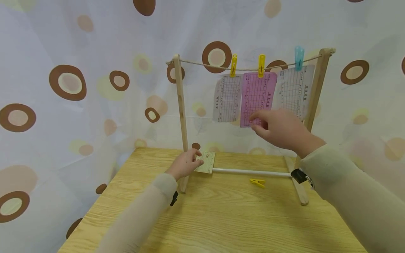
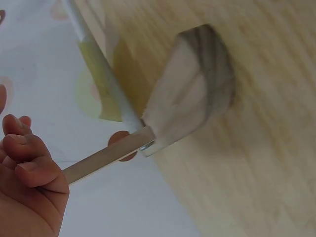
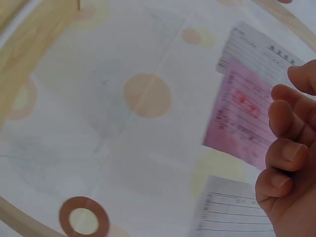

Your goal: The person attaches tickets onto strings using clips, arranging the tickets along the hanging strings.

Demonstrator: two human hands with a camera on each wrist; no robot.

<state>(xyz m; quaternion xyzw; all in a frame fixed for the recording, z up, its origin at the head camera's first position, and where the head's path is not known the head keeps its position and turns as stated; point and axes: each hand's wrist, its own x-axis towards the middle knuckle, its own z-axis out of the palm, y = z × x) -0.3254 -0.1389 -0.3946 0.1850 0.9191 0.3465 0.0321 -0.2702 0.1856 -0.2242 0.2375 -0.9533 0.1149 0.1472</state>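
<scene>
My right hand, fingers loosely bent and nothing between them, is in front of the lower part of a pink printed slip. A yellow clothespin clips that slip to a string. White slips hang on either side: the left one from another yellow clothespin, the right one from a blue clothespin. Low by the left wooden post, my left hand has relaxed, bent fingers. It overlaps the left edge of a pale yellow slip leaning at the white rod.
A loose yellow clothespin lies on the wooden table, in front of the white rod. The rod joins the stand's two feet, the right post rising behind my right forearm. A dotted cloth hangs behind.
</scene>
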